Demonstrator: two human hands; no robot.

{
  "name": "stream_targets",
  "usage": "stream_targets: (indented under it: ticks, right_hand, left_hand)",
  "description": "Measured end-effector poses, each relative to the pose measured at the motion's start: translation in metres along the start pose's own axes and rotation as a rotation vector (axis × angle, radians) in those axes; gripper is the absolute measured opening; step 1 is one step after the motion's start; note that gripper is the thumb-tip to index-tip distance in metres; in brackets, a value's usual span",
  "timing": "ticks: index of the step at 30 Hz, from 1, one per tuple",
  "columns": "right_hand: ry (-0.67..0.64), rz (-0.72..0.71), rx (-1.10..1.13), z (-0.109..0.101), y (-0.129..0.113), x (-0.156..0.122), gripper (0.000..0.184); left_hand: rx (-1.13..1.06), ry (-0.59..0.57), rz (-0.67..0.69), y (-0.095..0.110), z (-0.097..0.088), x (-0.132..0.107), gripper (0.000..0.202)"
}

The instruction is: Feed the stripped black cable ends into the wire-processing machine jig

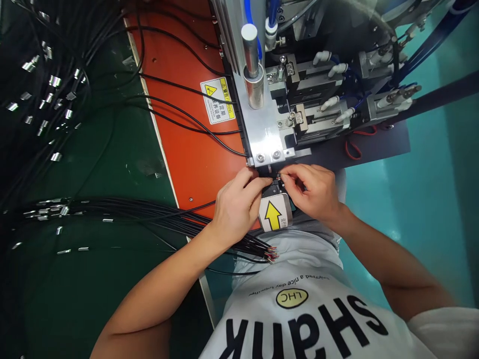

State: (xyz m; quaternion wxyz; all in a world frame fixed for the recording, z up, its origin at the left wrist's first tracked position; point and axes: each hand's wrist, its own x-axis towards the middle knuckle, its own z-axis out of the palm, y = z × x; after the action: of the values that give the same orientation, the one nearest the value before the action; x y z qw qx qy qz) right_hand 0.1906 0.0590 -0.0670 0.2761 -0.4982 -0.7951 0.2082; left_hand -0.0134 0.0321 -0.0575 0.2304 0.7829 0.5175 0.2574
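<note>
My left hand (239,204) and my right hand (309,192) meet at the front of a machine head (262,134), just under its metal plate. Both hands are closed in a pinch. Their fingertips hold a thin black cable end (275,176) at a small black fixture (275,188). Below the fingers sits a white label with a yellow arrow (274,215). A bundle of black cables with stripped ends (258,248) lies under my left wrist.
An orange plate (179,99) carries several black cables and a yellow warning sticker (217,99). Pneumatic cylinders and blue tubing (337,89) fill the machine's right side. More cables with metal connectors (48,99) lie on the green mat at the left.
</note>
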Motion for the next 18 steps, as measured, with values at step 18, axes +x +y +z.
stream_targets:
  ticks: [18]
  right_hand:
    - [0.015,0.291,0.301,-0.0007,0.0008,-0.0009,0.007]
  left_hand:
    - [-0.005,-0.002,-0.009,-0.0004,0.0009,0.0,0.027]
